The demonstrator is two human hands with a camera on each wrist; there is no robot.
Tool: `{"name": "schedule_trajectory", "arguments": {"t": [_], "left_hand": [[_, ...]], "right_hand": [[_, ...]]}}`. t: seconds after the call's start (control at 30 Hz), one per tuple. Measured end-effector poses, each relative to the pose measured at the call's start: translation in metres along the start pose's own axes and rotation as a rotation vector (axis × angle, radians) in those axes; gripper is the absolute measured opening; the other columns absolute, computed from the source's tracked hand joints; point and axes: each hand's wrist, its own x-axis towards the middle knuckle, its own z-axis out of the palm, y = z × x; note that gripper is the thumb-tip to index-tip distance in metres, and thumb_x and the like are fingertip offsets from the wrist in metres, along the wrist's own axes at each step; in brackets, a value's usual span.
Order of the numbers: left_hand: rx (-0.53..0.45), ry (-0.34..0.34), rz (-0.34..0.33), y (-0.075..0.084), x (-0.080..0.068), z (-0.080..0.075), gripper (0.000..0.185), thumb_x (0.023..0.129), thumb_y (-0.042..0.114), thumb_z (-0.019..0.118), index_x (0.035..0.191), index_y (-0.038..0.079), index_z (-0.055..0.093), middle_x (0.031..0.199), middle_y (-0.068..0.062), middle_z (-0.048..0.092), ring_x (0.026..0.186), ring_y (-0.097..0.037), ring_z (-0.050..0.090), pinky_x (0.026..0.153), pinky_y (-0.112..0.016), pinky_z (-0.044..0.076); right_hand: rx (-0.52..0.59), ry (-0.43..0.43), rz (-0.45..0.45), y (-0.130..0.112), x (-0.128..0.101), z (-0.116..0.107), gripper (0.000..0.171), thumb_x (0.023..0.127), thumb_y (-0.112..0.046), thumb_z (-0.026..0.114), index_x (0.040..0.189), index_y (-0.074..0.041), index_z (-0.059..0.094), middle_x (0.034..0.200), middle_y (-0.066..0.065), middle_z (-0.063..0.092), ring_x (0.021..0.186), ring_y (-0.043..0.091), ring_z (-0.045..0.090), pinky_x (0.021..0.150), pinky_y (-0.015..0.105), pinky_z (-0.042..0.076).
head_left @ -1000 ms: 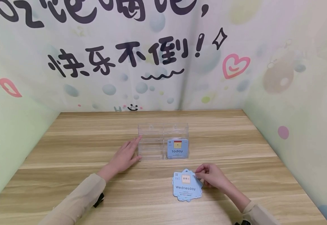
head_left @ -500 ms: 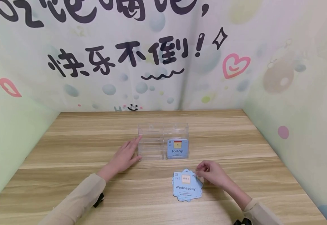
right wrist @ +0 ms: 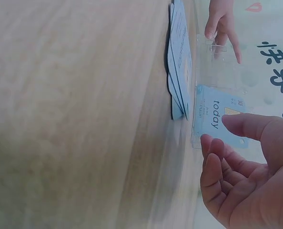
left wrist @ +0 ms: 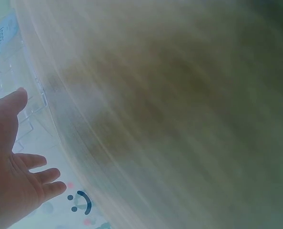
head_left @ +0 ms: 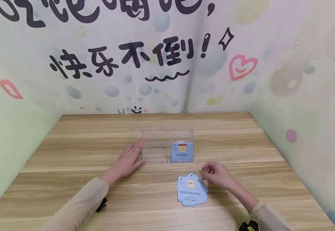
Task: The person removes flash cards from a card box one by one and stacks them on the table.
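Note:
A clear plastic holder point(head_left: 155, 150) with several compartments stands upright on the table. My left hand point(head_left: 126, 160) rests against its left side, fingers straight and thumb spread, as the left wrist view also shows. In the lower right compartment sits a blue "today" card point(head_left: 182, 152). A fanned stack of light blue cards point(head_left: 192, 190), with "Wednesday" on top, lies in front of the holder. Just right of the stack's upper corner is my right hand point(head_left: 217, 175). Its fingers point(right wrist: 213, 176) are loosely curled, the thumb apart from them, with nothing between.
The wood-grain table point(head_left: 83, 150) meets a printed backdrop point(head_left: 161, 93) behind and fabric walls at both sides. Each wrist wears a black device, the right one point(head_left: 249, 225) near the bottom edge of the head view.
My right hand has lifted off the card stack's corner and moved slightly away, toward the holder. The left hand, holder and cards look unmoved.

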Motion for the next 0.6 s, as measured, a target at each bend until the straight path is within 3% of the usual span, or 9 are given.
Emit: {"name": "schedule_trajectory", "arguments": {"t": [0.6], "left_hand": [[0.003, -0.001, 0.000, 0.000, 0.000, 0.000, 0.081, 0.087, 0.033, 0.060, 0.147, 0.012, 0.009, 0.139, -0.022, 0.037, 0.125, -0.040, 0.034, 0.103, -0.052, 0.028]], "right_hand": [[-0.063, 0.057, -0.037, -0.012, 0.009, -0.007, 0.022, 0.077, -0.008, 0.067, 0.094, 0.003, 0.061, 0.069, 0.001, 0.055, 0.056, 0.011, 0.048, 0.046, 0.021, 0.041]]}}
